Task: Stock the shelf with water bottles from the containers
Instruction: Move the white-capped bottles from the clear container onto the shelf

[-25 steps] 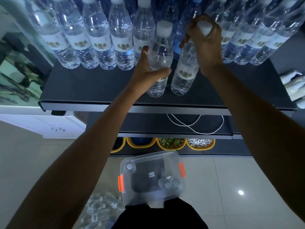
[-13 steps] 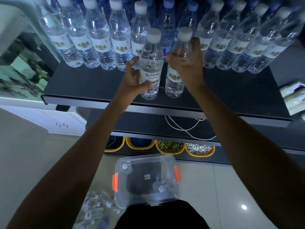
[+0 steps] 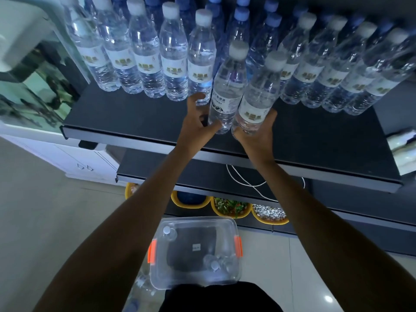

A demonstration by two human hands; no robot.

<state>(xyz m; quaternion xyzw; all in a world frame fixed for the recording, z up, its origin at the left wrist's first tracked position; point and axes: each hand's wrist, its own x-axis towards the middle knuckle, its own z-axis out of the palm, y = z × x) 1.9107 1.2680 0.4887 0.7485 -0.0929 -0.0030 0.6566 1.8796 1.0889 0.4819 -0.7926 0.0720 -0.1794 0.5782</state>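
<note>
Shelf: dark top shelf (image 3: pixel 135 118) fills 12 o'clock. A row of white-capped water bottles (image 3: pixel 173 61) lines its back, with blue-capped ones behind.
Left hand: left hand (image 3: pixel 197 124) is curled round the base of the left bottle (image 3: pixel 227 86), just in front of the row.
Right hand: right hand (image 3: pixel 258 131) grips the base of the right bottle (image 3: pixel 258 91), which touches the left bottle.
Seating: both bottles tilt; whether they rest on the shelf cannot be told.
Container: clear tub (image 3: pixel 225 279) with orange latches sits on the floor at 6 o'clock, with a few tub bottles (image 3: pixel 215 264) inside.
Floor: loose bottles (image 3: pixel 141 287) lie at 7 o'clock, blurred.
Progress: likely well along. The back rows are stocked, a front row is barely started, and few bottles remain.
</note>
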